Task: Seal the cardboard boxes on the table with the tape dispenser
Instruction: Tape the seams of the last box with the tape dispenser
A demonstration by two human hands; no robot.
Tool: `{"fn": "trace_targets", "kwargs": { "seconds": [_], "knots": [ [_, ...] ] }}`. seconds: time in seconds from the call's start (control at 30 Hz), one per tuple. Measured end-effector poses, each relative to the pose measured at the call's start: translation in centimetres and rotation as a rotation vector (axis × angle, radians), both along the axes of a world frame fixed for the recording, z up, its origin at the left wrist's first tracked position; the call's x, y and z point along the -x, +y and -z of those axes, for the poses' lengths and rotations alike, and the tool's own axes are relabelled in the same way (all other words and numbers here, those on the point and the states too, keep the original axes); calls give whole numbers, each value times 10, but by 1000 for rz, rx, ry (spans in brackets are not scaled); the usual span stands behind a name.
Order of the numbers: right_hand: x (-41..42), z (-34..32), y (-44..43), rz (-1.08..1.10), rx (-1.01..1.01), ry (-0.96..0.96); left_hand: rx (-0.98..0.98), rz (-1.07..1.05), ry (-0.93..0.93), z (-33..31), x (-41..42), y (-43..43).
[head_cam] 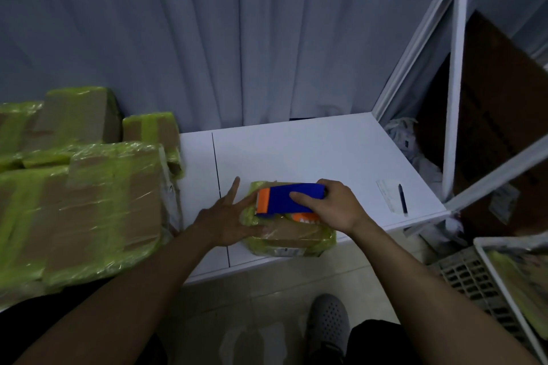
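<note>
Centre of frame: a small box (pixel 292 234), wrapped in yellow-green tape, lies at the near edge of the white surface (pixel 296 151). The right hand (pixel 335 207) grips a blue-and-orange tape dispenser (pixel 292 197) on top of the box, fingers curled round it. The left hand (pixel 228 222) rests on the box's left side, fingers straight and spread, holding nothing. Left of frame: a pile of taped boxes (pixel 89 201). Right: a pen (pixel 402 198).

A white worktop (pixel 296 154) with a thin dark seam (pixel 218 184) carries a small cardboard box (pixel 296 234) wrapped in yellow-green tape at its front edge. Larger taped boxes (pixel 89 201) crowd its left end. Near the right edge lie a paper slip (pixel 387 194) and, just beside it, a dark pen (pixel 402 198).
</note>
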State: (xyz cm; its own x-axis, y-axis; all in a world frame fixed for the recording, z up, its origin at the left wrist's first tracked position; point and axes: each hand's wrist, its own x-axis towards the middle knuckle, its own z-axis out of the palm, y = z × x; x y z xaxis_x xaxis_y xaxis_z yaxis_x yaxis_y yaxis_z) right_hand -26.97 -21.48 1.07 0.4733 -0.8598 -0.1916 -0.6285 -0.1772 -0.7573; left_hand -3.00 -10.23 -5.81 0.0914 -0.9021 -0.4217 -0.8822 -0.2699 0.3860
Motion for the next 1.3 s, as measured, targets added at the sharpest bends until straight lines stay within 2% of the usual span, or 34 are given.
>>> {"fn": "trace_targets", "kwargs": {
  "seconds": [0.23,0.43,0.7,0.83,0.97,1.07,1.17,1.3],
  "knots": [
    [5,-20,-1,19,1,41,-34,11,-112,-3,5,-2],
    [29,-34,-5,45,19,115,-65,24,-131,-7,6,-2],
    [19,-13,-10,8,61,318,-70,52,-139,-5,8,3],
    [-1,-7,-3,29,55,323,-9,82,-200,-4,-2,12],
    [-29,-4,15,-10,100,311,110,139,-397,-5,-5,24],
    [-36,-4,13,-34,68,366,123,156,-338,-3,-2,32],
    [-28,-9,8,-91,17,322,179,99,-184,3,9,34],
    [-17,-9,8,-62,-39,64,222,56,-223,18,21,36]
  ]
}}
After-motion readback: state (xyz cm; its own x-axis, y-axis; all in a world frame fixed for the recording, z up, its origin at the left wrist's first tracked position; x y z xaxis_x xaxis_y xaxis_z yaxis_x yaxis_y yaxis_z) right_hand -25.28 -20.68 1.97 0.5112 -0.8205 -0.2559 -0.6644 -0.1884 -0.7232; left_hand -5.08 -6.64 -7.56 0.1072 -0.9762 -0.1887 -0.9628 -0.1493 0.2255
